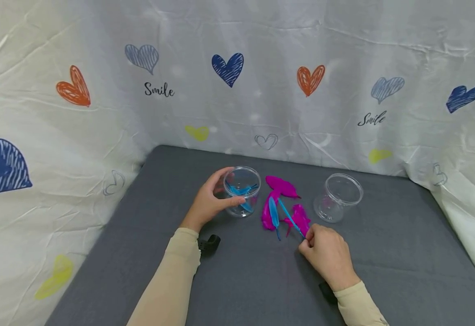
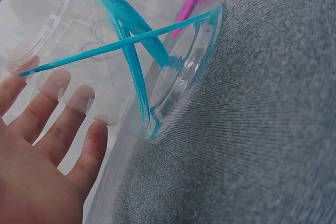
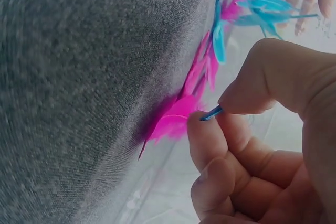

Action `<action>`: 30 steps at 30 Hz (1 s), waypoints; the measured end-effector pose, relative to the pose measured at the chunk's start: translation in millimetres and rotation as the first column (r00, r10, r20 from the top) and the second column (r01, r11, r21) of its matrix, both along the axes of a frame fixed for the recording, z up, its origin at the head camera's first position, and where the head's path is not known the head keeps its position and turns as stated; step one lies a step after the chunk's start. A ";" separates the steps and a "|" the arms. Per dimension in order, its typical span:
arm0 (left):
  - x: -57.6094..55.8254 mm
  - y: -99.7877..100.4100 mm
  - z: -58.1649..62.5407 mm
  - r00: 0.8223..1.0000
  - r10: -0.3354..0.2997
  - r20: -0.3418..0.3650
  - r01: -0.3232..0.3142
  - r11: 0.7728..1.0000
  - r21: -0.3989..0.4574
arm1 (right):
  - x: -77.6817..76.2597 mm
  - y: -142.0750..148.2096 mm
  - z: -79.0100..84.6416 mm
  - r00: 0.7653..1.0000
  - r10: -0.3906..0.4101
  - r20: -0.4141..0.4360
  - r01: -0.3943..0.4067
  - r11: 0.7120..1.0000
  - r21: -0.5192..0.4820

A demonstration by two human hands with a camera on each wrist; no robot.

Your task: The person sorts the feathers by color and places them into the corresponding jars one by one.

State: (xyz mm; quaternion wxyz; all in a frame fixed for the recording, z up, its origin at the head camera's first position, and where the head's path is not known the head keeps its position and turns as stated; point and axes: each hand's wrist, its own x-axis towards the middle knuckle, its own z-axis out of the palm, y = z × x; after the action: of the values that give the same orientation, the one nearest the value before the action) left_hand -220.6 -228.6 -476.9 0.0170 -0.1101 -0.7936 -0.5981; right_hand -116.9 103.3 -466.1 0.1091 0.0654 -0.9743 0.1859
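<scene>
On the left, my left hand (image 1: 206, 203) grips a clear plastic jar (image 1: 252, 203) from its side, thumb in front and fingers behind. Several blue feathers (image 2: 123, 11) lie crossed inside that jar. Between thumb and fingertips, my right hand (image 1: 330, 258) pinches the quill end of a blue feather (image 1: 290, 218), whose length points away toward the pile. Magenta feathers (image 1: 281, 186) lie spread on the cloth between the hands, with another blue feather (image 1: 273, 212) on top of them. In the right wrist view, a magenta feather (image 3: 176, 119) shows just beyond the pinching fingertips.
A second clear jar (image 1: 328, 209) stands to the right of the feathers, beyond my right hand. Dark grey cloth (image 1: 254, 280) covers the table. Behind it hangs a white curtain (image 1: 270, 36) printed with hearts. Dark wrist straps (image 1: 210, 244) show at my sleeves.
</scene>
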 end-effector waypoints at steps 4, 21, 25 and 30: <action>-2.4 1.4 -0.8 1.000 -0.010 -0.018 0.011 1.000 0.004 | -2.4 2.9 5.7 1.000 0.010 -0.008 -0.010 1.000 0.005; -3.0 -0.3 -0.3 1.000 -0.002 -0.014 0.002 1.000 -0.004 | -33.1 13.7 68.1 0.957 0.213 -0.196 -0.191 0.973 0.127; -2.5 -1.2 -0.2 1.000 0.001 -0.015 -0.001 1.000 -0.008 | -45.2 11.4 80.2 0.928 0.278 -0.248 -0.243 0.956 0.164; 0.0 -1.3 -0.2 1.000 -0.001 -0.016 0.001 1.000 -0.013 | -57.3 -1.7 96.3 0.911 0.324 -0.255 -0.281 0.940 0.193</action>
State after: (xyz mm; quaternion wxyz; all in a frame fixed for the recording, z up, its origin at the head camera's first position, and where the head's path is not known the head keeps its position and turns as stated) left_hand -220.6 -229.9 -477.1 0.0226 -0.1154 -0.7973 -0.5920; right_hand -174.2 101.6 -369.8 0.2120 0.2497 -0.9378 0.1146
